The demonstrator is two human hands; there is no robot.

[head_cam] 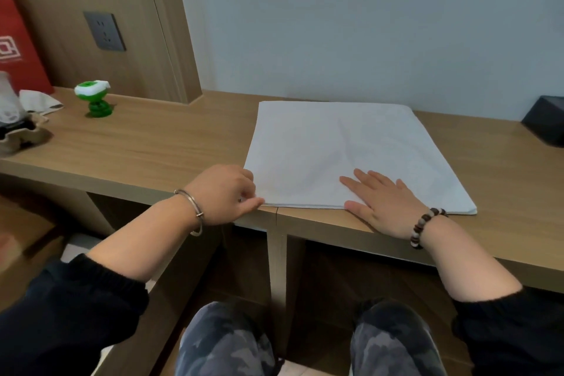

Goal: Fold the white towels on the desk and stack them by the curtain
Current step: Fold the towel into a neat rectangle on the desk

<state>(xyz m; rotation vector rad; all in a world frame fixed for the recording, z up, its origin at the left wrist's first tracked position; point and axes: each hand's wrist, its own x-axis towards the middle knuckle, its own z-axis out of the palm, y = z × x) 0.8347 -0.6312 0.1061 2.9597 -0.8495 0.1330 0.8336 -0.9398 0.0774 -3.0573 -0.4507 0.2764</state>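
Observation:
A white towel lies flat on the wooden desk, folded into a wide rectangle that reaches from the wall to the front edge. My left hand pinches the towel's near left corner between thumb and fingers. My right hand lies flat with spread fingers on the towel's near edge, pressing it down. No curtain is in view.
A green and white bottle stands at the back left of the desk. Further left are a red box, crumpled tissue and a cardboard egg tray. A dark box sits at the right edge. A wall socket is above.

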